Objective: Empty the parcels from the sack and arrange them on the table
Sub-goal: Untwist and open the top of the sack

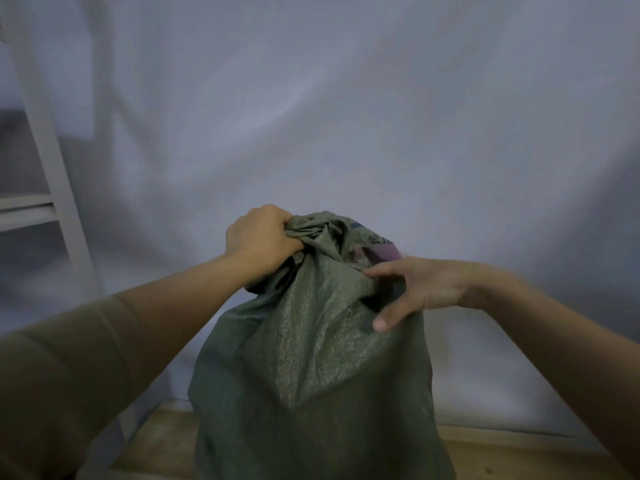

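Observation:
A green woven sack [311, 358] stands upright in front of me, its top bunched together. My left hand [258, 242] grips the gathered neck of the sack from the left. My right hand [419, 287] lies on the sack's upper right side, thumb spread down over the cloth and fingers at the edge of the mouth. A bit of purple and printed material [375, 251] shows in the opening. The parcels inside are hidden.
A wooden table [519, 455] shows beneath the sack at the bottom of the view. A pale cloth backdrop [346, 116] fills the space behind. A white shelf frame [52, 174] stands at the left.

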`<state>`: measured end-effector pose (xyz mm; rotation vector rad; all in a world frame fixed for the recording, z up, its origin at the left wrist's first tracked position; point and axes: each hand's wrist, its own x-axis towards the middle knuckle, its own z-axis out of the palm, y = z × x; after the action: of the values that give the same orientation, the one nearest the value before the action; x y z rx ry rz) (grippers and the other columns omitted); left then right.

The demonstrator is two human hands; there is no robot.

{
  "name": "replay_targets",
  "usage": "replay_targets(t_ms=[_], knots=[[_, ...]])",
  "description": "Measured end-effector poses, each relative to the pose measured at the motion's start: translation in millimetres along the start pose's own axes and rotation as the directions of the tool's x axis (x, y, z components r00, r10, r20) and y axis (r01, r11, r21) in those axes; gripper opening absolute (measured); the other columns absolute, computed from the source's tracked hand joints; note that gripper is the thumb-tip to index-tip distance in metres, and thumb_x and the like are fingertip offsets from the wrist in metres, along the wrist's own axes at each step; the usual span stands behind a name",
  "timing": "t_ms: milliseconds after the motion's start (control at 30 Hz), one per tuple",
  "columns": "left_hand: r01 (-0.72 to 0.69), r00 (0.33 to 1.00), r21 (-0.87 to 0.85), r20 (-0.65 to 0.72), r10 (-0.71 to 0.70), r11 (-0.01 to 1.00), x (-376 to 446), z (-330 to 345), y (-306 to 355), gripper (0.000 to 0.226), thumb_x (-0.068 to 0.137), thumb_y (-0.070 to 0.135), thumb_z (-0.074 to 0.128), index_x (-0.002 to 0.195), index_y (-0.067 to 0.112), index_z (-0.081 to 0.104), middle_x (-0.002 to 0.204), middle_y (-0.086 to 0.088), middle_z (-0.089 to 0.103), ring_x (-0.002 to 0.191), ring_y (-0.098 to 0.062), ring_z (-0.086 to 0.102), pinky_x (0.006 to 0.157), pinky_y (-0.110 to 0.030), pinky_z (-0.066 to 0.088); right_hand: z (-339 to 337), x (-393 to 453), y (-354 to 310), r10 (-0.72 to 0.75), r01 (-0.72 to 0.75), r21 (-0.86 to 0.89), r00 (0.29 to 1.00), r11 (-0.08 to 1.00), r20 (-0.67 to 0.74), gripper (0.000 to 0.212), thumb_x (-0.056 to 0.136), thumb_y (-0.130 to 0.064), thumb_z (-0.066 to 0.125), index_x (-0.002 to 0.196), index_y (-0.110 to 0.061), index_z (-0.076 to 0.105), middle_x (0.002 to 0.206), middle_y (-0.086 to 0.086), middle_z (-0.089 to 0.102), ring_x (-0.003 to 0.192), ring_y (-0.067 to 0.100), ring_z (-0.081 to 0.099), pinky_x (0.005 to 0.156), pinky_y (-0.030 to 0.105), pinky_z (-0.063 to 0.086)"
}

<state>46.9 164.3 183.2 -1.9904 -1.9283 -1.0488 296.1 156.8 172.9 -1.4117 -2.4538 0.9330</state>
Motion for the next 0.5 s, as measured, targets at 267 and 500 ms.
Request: replay_targets(t_ms=[267, 500], knots=[[0.234, 0.953, -0.33, 0.264, -0.149, 0.914, -17, 11, -2, 0.042, 0.072, 0.051, 0.077, 0.089, 0.013, 0.076, 0.088, -0.009, 0.075, 0.087, -0.027, 0.071, 0.086, -0.049, 0.057, 28, 24, 23, -0.297, -0.047, -0.656, 0.866, 0.753, -0.403, 0.051, 0.072, -0.055, 0.071, 0.119, -0.039, 0.058, 0.132, -0.009, 0.048, 0.128, 0.019, 0.031, 0.101, 0.041, 0.023], [0.03, 0.787, -0.119, 0.614, 0.05, 0.992, -48, -1, 23, 0.067, 0.057, 0.069, 0.08, 0.107, 0.034, 0.052, 0.11, 0.013, 0.061, 0.099, -0.01, 0.06, 0.092, -0.031, 0.051, 39, 29, 35, 0.205, -0.304, -0.058, 0.76, 0.951, -0.616, 0.09, 0.059, -0.068, 0.079, 0.121, -0.012, 0.048, 0.125, 0.011, 0.056, 0.11, 0.029, 0.055, 0.093, 0.045, 0.049]])
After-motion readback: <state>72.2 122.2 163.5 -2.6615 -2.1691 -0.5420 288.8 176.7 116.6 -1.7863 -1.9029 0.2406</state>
